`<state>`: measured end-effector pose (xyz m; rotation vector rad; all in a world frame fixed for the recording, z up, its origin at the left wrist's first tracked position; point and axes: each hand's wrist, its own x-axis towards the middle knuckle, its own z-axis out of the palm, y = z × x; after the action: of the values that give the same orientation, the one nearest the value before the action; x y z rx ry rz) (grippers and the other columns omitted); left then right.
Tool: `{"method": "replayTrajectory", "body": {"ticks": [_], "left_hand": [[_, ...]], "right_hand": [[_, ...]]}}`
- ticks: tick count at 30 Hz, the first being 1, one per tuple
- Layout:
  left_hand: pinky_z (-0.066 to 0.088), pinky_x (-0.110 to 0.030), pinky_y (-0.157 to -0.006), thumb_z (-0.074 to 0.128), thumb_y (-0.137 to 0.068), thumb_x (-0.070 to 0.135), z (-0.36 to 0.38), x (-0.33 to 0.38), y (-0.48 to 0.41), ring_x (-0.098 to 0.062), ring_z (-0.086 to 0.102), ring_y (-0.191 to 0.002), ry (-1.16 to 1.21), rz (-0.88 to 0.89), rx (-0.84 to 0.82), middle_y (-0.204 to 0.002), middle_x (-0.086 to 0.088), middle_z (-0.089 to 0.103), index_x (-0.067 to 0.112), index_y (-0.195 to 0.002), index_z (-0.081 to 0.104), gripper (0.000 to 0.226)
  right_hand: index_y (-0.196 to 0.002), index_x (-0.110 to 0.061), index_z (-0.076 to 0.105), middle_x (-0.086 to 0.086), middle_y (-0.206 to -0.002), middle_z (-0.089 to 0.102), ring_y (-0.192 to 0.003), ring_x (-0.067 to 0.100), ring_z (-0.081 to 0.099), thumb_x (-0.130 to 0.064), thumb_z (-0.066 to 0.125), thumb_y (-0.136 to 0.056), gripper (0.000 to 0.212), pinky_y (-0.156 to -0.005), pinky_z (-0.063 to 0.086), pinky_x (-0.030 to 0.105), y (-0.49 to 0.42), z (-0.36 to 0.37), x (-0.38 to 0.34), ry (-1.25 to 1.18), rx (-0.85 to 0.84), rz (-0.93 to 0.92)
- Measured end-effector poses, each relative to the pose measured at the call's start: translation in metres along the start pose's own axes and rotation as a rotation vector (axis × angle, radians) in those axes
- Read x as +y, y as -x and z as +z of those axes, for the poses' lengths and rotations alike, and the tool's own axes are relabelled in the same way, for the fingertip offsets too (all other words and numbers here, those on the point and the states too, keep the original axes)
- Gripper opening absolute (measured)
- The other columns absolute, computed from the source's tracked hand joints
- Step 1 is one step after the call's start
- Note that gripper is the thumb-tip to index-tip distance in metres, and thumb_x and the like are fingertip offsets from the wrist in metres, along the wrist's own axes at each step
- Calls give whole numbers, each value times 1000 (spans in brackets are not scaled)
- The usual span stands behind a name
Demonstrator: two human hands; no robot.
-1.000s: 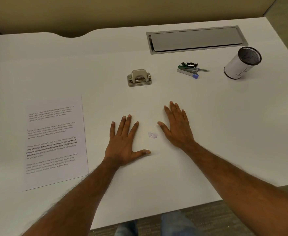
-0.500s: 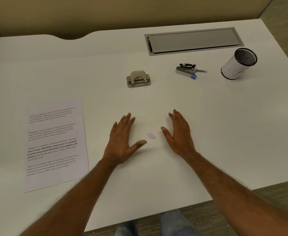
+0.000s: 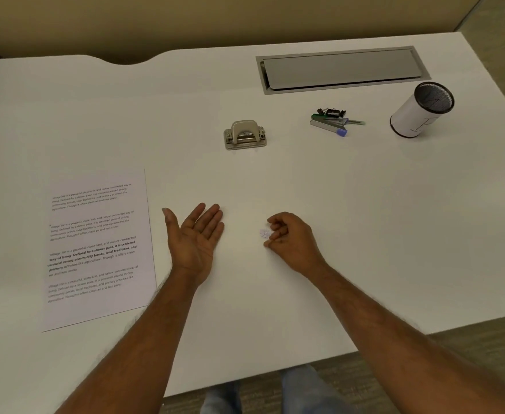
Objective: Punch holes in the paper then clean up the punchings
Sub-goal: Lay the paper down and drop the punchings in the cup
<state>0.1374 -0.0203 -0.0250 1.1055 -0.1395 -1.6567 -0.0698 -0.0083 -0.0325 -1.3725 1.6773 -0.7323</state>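
- Hands nearer than the hole punch point(image 3: 245, 135): left hand point(image 3: 196, 234) palm up, fingers straight.
- right hand point(image 3: 290, 240) curled, fingertips at punchings point(image 3: 264, 233); pinching or not, cannot tell.
- paper point(image 3: 95, 249) flat on tabletop point(image 3: 364, 219), near-left of hole punch.

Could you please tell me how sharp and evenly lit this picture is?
Head view: light soft and even, no glare on the desk; head view: small print on the paper is smeared; head view: the punchings are a pale blur, so whether fingers of the right hand pinch them is unclear.

paper point(image 3: 95, 249) left of punchings point(image 3: 265, 233), punch point(image 3: 245, 135) behind
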Motion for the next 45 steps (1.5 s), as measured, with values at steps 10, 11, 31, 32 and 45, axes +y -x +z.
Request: {"method": "replayTrajectory", "body": {"ticks": [10,11,31,32,45], "left_hand": [[44,-46,-108,28,-93,70,1,8,-3,-28,62,-120,-140,48,-18,-129,-17,64,8,-136,52,79],[43,-46,-108,28,-94,68,2,8,-4,-27,62,-120,-184,61,-20,-129,-16,64,9,-135,53,77],[40,-47,-111,18,-92,68,30,-2,-12,-21,60,-122,-452,133,-80,-128,-8,65,15,-128,58,75],[40,-47,-111,16,-93,66,31,-2,-13,-23,60,-123,-394,105,-78,-129,-10,64,14,-130,57,76],[37,-43,-114,24,-87,79,29,-18,-23,-28,57,-126,31,-42,-117,-135,-17,60,6,-139,51,93]], "right_hand": [[-100,-9,65,2,-100,63,-85,12,62,5,67,-76,28,-80,55,28,-9,-13,3,85,84,-200],[-106,-10,64,2,-107,62,-95,13,61,0,66,-80,28,-87,52,28,-8,-14,7,175,44,-288],[-96,-2,70,7,-95,68,-76,25,62,-7,44,-90,27,-47,48,31,-18,6,25,808,-83,-960],[-92,-2,70,7,-91,67,-73,25,60,-7,45,-91,25,-46,47,32,-18,7,24,824,-72,-968],[-94,-6,76,3,-93,73,-84,17,67,1,63,-85,17,-77,55,31,-18,10,10,256,56,-540]]}}
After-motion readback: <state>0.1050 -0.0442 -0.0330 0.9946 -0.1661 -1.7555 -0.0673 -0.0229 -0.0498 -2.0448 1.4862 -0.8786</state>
